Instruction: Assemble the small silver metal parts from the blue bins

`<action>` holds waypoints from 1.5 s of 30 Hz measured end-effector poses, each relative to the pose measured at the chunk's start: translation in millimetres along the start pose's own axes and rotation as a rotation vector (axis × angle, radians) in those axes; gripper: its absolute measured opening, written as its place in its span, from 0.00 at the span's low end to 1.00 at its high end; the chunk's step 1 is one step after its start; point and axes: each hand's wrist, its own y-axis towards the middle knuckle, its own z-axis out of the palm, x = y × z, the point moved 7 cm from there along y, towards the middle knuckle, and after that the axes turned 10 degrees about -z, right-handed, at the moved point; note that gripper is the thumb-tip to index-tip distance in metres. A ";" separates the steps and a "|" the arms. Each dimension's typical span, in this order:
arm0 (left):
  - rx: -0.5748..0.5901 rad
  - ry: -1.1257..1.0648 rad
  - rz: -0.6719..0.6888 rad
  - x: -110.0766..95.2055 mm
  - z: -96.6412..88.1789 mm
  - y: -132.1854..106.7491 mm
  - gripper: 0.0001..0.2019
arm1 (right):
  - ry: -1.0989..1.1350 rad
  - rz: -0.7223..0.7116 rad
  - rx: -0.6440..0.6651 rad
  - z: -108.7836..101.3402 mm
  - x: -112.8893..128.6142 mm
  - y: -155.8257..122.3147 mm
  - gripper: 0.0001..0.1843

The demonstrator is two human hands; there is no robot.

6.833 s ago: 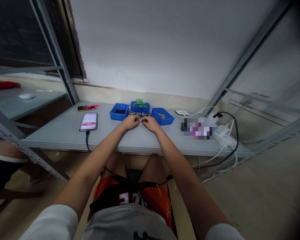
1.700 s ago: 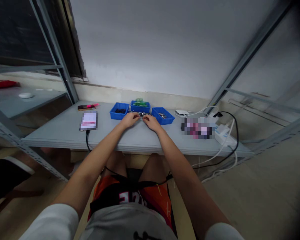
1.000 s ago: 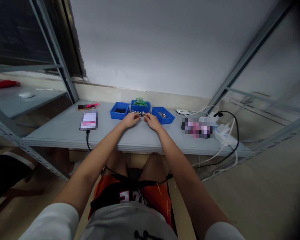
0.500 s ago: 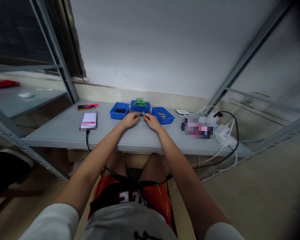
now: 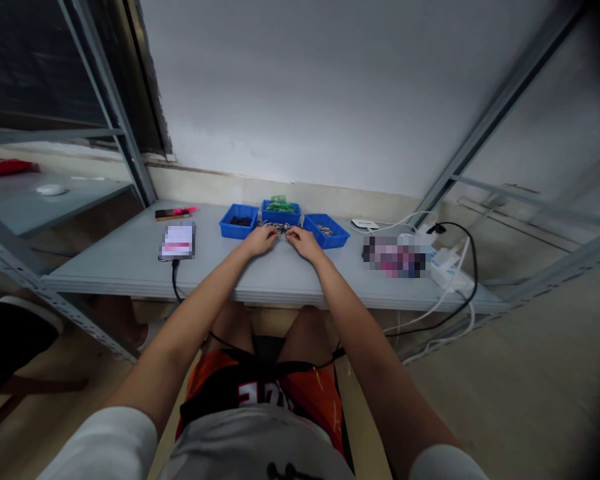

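Note:
My left hand (image 5: pixel 260 240) and my right hand (image 5: pixel 304 243) rest on the grey table (image 5: pixel 130 263), close together, fingers curled. Between their fingertips lies a small heap of shiny metal parts (image 5: pixel 279 228), and both hands pinch at it; what each holds is too small to name. Just beyond stand three blue trays: the left tray (image 5: pixel 239 222) with dark bits, the middle tray (image 5: pixel 280 213) with green pieces, the right tray (image 5: pixel 325 231) with metal pieces.
A phone (image 5: pixel 177 242) on a cable lies left, with a pink marker (image 5: pixel 176 213) behind it. At the right are a blurred packet (image 5: pixel 394 258), a white power strip (image 5: pixel 447 263) and looped cables (image 5: pixel 467 267). Metal shelf uprights flank the table.
Both hands have crept a little farther onto the metal heap since the earliest frame; over the last second they barely move. A person at the far left has shifted.

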 end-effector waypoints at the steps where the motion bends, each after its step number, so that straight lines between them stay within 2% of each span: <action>1: -0.001 -0.002 -0.002 0.0 -0.2 -0.1 0.11 | -0.004 -0.003 0.005 0.2 0.2 0.0 0.07; 6: -0.037 -0.052 -0.004 1.2 -3.3 0.2 0.10 | -0.029 -0.022 0.028 0.0 3.1 -0.6 0.09; 18: 0.001 -0.051 -0.006 2.8 -0.1 1.1 0.10 | -0.061 0.004 0.052 0.6 3.3 -0.1 0.10; 27: -0.012 -0.013 -0.014 1.7 -1.8 0.7 0.10 | -0.048 -0.007 0.031 0.4 5.6 -1.4 0.08; 34: -0.004 0.001 -0.020 0.8 -1.8 -1.0 0.11 | -0.058 -0.055 0.036 0.4 8.0 -0.8 0.09; 40: 0.009 0.005 -0.011 0.5 -1.5 -1.1 0.11 | -0.019 -0.021 0.005 -0.1 4.0 -0.2 0.09; 45: 0.002 0.015 -0.015 2.8 -0.6 -0.3 0.12 | -0.060 -0.055 0.019 -0.6 6.4 0.0 0.09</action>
